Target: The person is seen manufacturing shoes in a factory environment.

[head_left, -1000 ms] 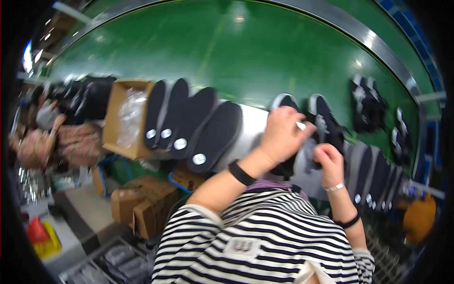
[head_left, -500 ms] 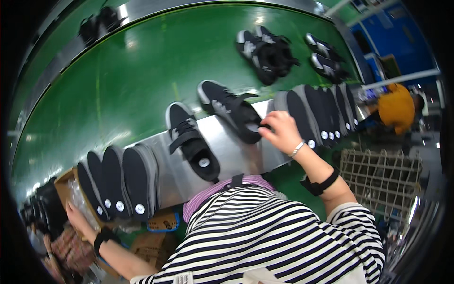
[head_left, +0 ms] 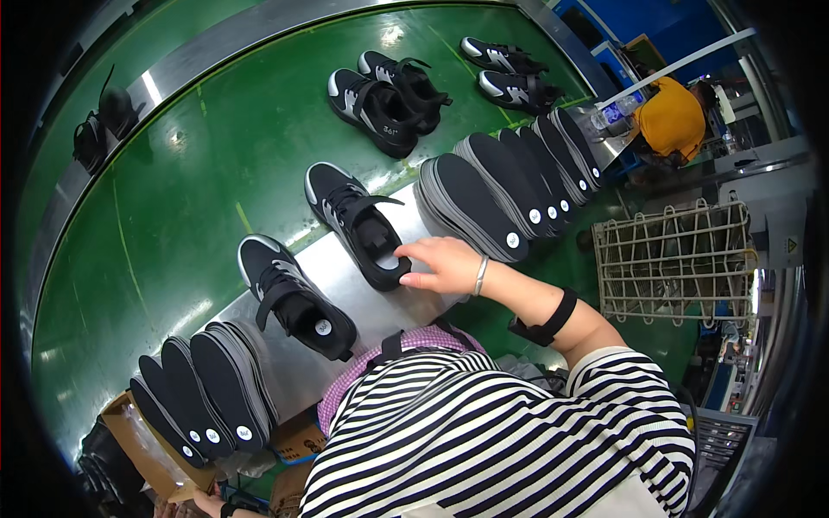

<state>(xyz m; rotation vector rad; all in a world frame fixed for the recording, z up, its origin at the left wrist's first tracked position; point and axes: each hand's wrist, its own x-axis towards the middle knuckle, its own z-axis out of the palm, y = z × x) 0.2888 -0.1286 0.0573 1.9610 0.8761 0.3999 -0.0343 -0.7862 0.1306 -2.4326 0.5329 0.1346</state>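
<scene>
right hand (head_left: 442,266) at shoe (head_left: 357,224), toe up-left

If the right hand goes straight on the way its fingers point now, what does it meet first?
Probably the black sneaker: the right hand points left, fingertips already at its heel opening. Whether they touch it is unclear.

Person is wearing a black-and-white striped shirt (head_left: 518,432) — silver bangle (head_left: 480,276) and black wristband (head_left: 544,318) circling the right forearm — pink checked apron (head_left: 363,375) showing.
</scene>
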